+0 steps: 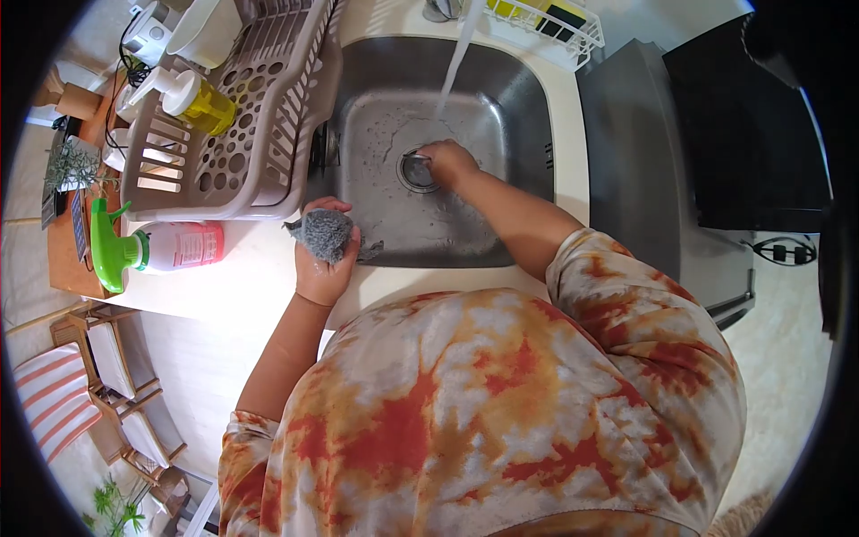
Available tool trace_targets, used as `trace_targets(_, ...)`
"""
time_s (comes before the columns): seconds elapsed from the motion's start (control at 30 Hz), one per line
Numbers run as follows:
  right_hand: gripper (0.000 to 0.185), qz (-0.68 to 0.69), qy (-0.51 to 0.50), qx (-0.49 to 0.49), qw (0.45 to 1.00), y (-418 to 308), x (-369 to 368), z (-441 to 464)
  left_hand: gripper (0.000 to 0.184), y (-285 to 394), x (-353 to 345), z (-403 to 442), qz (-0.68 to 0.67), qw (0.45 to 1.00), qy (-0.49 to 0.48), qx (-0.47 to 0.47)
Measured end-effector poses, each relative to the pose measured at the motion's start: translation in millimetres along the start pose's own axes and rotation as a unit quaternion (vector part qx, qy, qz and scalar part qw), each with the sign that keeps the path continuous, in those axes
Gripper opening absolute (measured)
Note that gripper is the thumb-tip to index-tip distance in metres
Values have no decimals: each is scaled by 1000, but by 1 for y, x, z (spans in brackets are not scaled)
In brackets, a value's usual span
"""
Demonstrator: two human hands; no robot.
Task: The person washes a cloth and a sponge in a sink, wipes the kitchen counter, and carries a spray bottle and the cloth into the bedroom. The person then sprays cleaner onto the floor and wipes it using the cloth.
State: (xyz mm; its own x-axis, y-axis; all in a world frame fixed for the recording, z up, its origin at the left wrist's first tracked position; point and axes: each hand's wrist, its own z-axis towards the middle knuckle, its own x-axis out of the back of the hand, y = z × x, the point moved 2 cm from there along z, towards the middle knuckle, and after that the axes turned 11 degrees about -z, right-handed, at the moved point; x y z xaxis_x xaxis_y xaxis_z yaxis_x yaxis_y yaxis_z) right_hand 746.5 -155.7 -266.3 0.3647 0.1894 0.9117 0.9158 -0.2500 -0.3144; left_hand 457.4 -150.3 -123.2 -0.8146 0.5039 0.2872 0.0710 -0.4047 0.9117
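My left hand [324, 268] holds a grey scrubbing cloth [326, 234] over the front left corner of the steel sink [385, 234]. My right hand [450, 165] is down in the sink at the round drain [418, 170], its fingertips pinched at the metal rim. Whatever those fingers grip is too small to make out. Behind the drain a stream of water [457, 67] falls into the basin. The basin floor is wet.
Left of the sink stands a dish rack [259, 179] with a yellow soap bottle [210, 107]. A green-topped spray bottle [179, 246] lies at the counter's left. A white wire caddy [582, 40] hangs at the back right.
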Motion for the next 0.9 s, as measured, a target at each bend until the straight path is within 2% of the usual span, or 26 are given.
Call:
trace_targets(0.07, 33, -142, 58, 74, 985, 1, -2, 0, 31, 2, 0, 0, 31, 999, -6, -18)
trace_targets(0.1, 33, -142, 59, 75, 985, 1, -12, -7, 30, 0, -1, 0, 12, 1000, -2, -1)
trace_targets(0.17, 36, -224, 111, 60, 966, 0, -29, -26, 29, -2, -1, -1, -8, 1000, 0, 13)
trace_targets(0.2, 36, -225, 112, 59, 966, -2, -13, -26, 29, -3, -1, -2, -3, 1000, 3, 11)
trace_targets(0.23, 39, -212, -83, 62, 972, -5, 14, -26, 28, -3, 0, -2, 2, 1000, 7, 10)
trace_targets(0.27, 42, -192, -275, 63, 940, -4, 34, -25, 28, -2, 0, 0, 1, 1000, 8, 8)
trace_targets(0.33, 37, -206, -214, 81, 952, 22, 66, -9, 27, 0, 0, 0, 17, 1000, 5, -15)
trace_targets(0.4, 39, -39, -19, -9, 999, 37, 127, -16, 25, 2, 0, 1, 16, 999, 8, -31)
trace_targets(0.47, 38, 139, 59, -2, 989, 24, 182, -41, 24, 4, -1, 0, 18, 999, 14, -49)
trace_targets(0.53, 50, 138, -86, 70, 984, -1, 211, -63, 24, 3, -2, 1, 71, 997, -9, 5)
trace_targets(0.57, 55, 139, -84, 133, 978, -21, 215, -77, 24, 6, -3, 5, 74, 997, -6, -1)
trace_targets(0.6, 61, 138, -82, 194, 968, -46, 211, -93, 27, 6, -9, 12, 54, 995, -41, 76)
trace_targets(0.63, 65, 210, -41, 241, 947, -71, 201, -107, 31, 6, -16, 18, 33, 985, -77, 154)
trace_targets(0.67, 69, 279, 0, 286, 917, -92, 190, -116, 31, 9, -22, 24, 33, 985, -76, 151)
trace_targets(0.7, 69, 277, 2, 286, 917, -106, 178, -116, 31, 12, -31, 31, 24, 979, -122, 162)
trace_targets(0.77, 55, 211, 132, 419, 873, -120, 160, -116, 32, 31, -40, 44, 36, 951, -234, 197)
trace_targets(0.8, 55, 210, 135, 421, 872, -114, 150, -111, 32, 27, -45, 48, 38, 952, -233, 194)
trace_targets(0.87, 33, 325, 83, 276, 901, -100, 134, -94, 47, 5, -57, 47, -76, 925, -224, 296)
trace_targets(0.9, 21, 320, 151, 267, 896, -99, 138, -99, 47, -3, -62, 44, -74, 927, -221, 294)
